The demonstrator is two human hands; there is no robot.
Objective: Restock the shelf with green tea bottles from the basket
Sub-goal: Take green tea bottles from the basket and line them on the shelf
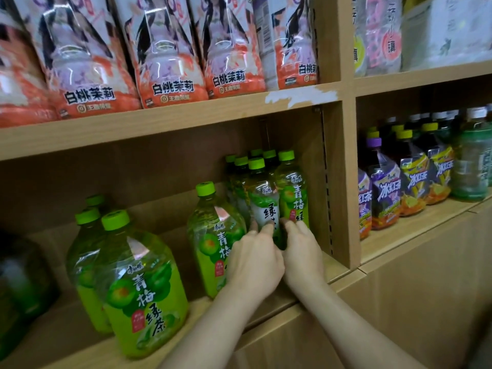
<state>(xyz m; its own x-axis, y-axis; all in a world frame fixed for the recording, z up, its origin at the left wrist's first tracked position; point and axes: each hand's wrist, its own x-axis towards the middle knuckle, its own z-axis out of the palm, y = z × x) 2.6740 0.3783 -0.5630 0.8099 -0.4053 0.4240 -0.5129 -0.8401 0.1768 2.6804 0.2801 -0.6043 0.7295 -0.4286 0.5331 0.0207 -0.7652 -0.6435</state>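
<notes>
A green tea bottle with a green cap and a white-and-green label stands upright on the wooden shelf, at the front of a cluster of several green-capped bottles near the shelf's right wall. My left hand wraps its lower left side. My right hand holds its lower right side, fingers against the neighbouring bottle. Another green tea bottle stands just left of my left hand. Two or three more stand at the shelf's front left. The basket is out of view.
The shelf above holds several peach-jasmine drink bottles. A wooden divider closes the compartment on the right. Beyond it stand iced tea bottles with purple and yellow labels. A dark green bottle sits at far left.
</notes>
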